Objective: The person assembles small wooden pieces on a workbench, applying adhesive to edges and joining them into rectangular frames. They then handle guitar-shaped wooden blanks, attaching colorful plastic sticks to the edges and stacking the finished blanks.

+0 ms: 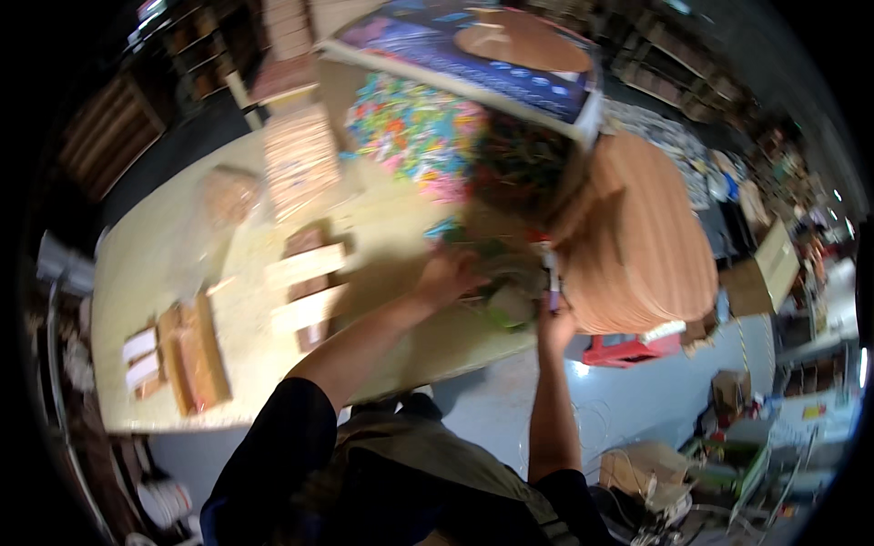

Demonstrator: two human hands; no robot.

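Observation:
My left hand (446, 275) is over the table near its front edge, its fingers blurred, so whether they hold anything is unclear. Just right of it lie blurred round items, among them a pale roll-like thing (512, 305) with a green rim. A small blue piece (442, 227) shows beyond the fingertips. Farther right, my right hand (556, 326) is closed around a slim white-and-purple object (552, 284) with red at its far end; its kind cannot be made out. Beside that hand stands a big stack of thin brown wooden-looking sheets (637, 246).
An open box (455, 73) at the back holds many small colourful pieces (414, 127). Bundled pale sticks (300, 159), a plastic bag (228, 196), banded brown blocks (309, 287) and a wrapped brown package (194, 355) occupy the table's left side. A red stool (628, 350) stands below the stack.

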